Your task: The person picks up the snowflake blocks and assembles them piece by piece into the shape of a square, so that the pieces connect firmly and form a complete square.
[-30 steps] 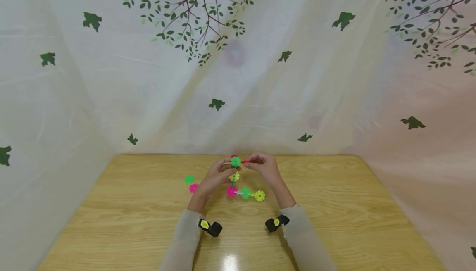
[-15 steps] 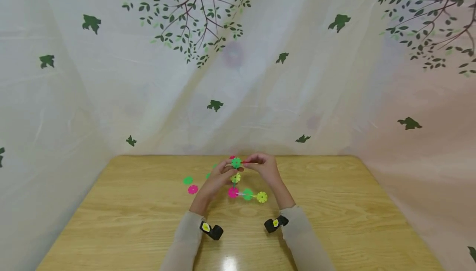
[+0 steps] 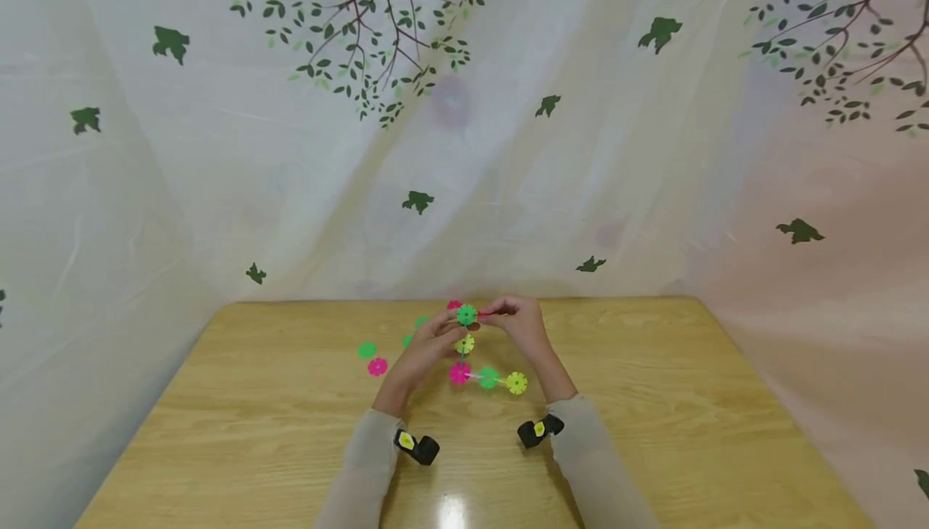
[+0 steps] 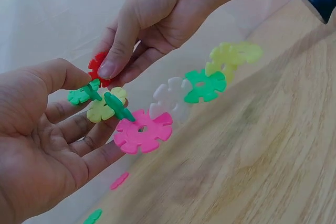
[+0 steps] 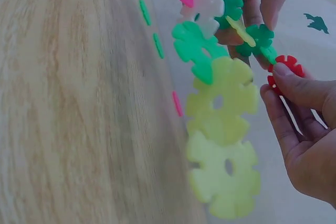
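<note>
A bent chain of slotted plastic snowflake discs hangs between the two hands, above the table. Thumb and fingers of the left hand (image 3: 424, 349) grip its upper end at a green disc (image 4: 80, 95). From there the chain runs through a yellow disc (image 4: 101, 112), a pink disc (image 4: 149, 141), a white disc (image 4: 170, 98) and a green disc (image 4: 206, 84). Pale yellow discs (image 5: 223, 177) make up its far end. Between thumb and fingers the right hand (image 3: 518, 323) pinches a red disc (image 5: 289, 64), its edge right at the green disc in the left hand.
Loose discs lie on the wooden table (image 3: 254, 424) left of and behind the left hand, among them a green disc (image 3: 367, 349) and a pink disc (image 3: 377, 367). A printed cloth (image 3: 327, 190) hangs behind the table's back edge.
The left hand and the chain have shifted slightly right in the head view, so more loose green discs show behind that hand. The right hand keeps its pinch on the red disc.
</note>
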A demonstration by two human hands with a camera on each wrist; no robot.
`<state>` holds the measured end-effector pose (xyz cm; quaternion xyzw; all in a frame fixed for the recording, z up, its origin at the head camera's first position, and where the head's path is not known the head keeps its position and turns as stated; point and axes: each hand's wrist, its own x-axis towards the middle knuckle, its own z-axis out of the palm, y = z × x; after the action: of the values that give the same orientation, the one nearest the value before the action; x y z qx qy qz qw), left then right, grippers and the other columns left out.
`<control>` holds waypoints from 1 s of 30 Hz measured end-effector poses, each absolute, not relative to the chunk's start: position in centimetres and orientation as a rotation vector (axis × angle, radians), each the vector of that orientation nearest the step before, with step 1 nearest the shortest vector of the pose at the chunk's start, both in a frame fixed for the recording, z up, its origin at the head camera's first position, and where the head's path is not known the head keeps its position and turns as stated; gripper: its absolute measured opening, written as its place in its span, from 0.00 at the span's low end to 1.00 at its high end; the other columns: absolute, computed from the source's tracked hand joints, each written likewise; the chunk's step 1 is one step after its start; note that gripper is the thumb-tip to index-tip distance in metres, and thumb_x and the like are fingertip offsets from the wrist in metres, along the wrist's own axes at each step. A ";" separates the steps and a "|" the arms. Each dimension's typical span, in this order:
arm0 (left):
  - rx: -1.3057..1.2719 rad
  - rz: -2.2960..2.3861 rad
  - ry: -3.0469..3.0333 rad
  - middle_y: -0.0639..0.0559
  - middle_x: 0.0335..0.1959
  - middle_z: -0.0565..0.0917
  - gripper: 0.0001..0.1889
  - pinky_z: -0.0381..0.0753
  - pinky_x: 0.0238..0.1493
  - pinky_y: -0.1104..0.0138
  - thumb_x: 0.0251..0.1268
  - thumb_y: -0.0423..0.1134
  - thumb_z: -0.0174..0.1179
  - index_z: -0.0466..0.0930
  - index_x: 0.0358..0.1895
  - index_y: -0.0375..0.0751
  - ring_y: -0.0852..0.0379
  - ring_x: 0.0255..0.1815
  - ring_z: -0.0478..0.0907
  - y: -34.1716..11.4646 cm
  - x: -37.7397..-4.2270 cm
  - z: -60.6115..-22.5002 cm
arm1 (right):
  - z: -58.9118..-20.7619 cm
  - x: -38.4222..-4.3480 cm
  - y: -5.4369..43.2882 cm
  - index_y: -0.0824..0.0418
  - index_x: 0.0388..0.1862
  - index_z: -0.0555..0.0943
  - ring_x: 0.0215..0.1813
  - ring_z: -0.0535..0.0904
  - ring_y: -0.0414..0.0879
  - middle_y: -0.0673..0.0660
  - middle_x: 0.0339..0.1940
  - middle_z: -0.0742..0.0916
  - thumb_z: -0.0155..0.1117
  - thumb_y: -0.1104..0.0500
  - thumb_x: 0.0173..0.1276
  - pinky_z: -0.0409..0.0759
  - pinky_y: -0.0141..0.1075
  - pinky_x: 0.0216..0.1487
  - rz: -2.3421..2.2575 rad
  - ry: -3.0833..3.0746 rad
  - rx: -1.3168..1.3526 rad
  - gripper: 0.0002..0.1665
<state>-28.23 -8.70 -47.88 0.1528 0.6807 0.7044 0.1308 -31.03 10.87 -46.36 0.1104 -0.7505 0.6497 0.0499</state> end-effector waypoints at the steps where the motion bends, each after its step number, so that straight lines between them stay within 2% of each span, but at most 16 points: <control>1: 0.455 2.048 1.972 0.31 0.68 0.76 0.22 0.86 0.56 0.51 0.80 0.36 0.51 0.69 0.71 0.34 0.29 0.70 0.70 -8.6 -28.2 -47.8 | -46.3 -31.1 10.8 0.69 0.31 0.88 0.33 0.86 0.39 0.65 0.34 0.91 0.74 0.73 0.60 0.87 0.29 0.38 1.977 -2.281 0.333 0.02; 6: 0.444 2.059 2.001 0.30 0.67 0.77 0.22 0.87 0.54 0.52 0.80 0.35 0.51 0.70 0.71 0.33 0.31 0.67 0.73 -8.4 -28.2 -47.5 | -46.3 -31.2 10.6 0.74 0.32 0.87 0.32 0.86 0.40 0.68 0.34 0.90 0.74 0.73 0.59 0.88 0.31 0.38 1.989 -2.243 0.314 0.04; 11: 0.411 2.050 2.044 0.31 0.65 0.79 0.23 0.88 0.52 0.54 0.79 0.35 0.52 0.69 0.73 0.33 0.46 0.56 0.82 -8.1 -27.8 -47.4 | -46.7 -30.9 10.3 0.73 0.29 0.87 0.30 0.86 0.39 0.69 0.33 0.90 0.76 0.74 0.56 0.87 0.29 0.36 2.027 -2.186 0.218 0.04; 13: 0.403 2.042 2.055 0.32 0.65 0.79 0.23 0.88 0.52 0.54 0.79 0.35 0.52 0.69 0.73 0.33 0.47 0.55 0.83 -8.0 -27.6 -47.5 | -46.8 -30.7 10.2 0.73 0.29 0.88 0.29 0.86 0.39 0.68 0.33 0.90 0.77 0.75 0.55 0.87 0.29 0.35 2.032 -2.172 0.202 0.04; 18: 0.398 2.013 2.063 0.32 0.67 0.78 0.24 0.88 0.53 0.54 0.79 0.36 0.52 0.68 0.74 0.35 0.37 0.62 0.79 -8.5 -27.6 -47.8 | -47.0 -30.5 10.0 0.71 0.29 0.89 0.30 0.87 0.41 0.68 0.33 0.91 0.77 0.74 0.54 0.88 0.31 0.36 2.045 -2.178 0.222 0.04; 22: 0.376 1.971 2.070 0.34 0.66 0.79 0.23 0.88 0.52 0.57 0.78 0.37 0.55 0.70 0.72 0.37 0.43 0.60 0.81 -9.6 -27.7 -47.9 | -46.9 -30.6 9.9 0.75 0.33 0.88 0.34 0.88 0.43 0.70 0.35 0.90 0.75 0.75 0.56 0.88 0.31 0.39 2.089 -2.227 0.298 0.06; 26: 0.345 1.951 2.076 0.34 0.64 0.78 0.22 0.88 0.50 0.58 0.75 0.36 0.58 0.72 0.68 0.37 0.52 0.54 0.81 -10.5 -28.0 -47.9 | -46.8 -30.7 9.8 0.77 0.39 0.86 0.38 0.88 0.44 0.71 0.39 0.90 0.74 0.73 0.60 0.87 0.30 0.42 2.082 -2.314 0.412 0.10; 30: 0.317 1.933 2.068 0.33 0.62 0.75 0.22 0.88 0.47 0.57 0.73 0.35 0.60 0.73 0.68 0.36 0.54 0.49 0.81 -11.0 -28.3 -47.6 | -46.9 -30.9 9.9 0.77 0.42 0.86 0.41 0.89 0.46 0.71 0.42 0.90 0.74 0.71 0.61 0.87 0.29 0.44 2.048 -2.386 0.475 0.11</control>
<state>-28.35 -10.98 -47.65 0.1100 0.7183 0.6713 0.1459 -30.94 9.86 -46.90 0.1493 -0.7501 0.6440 -0.0193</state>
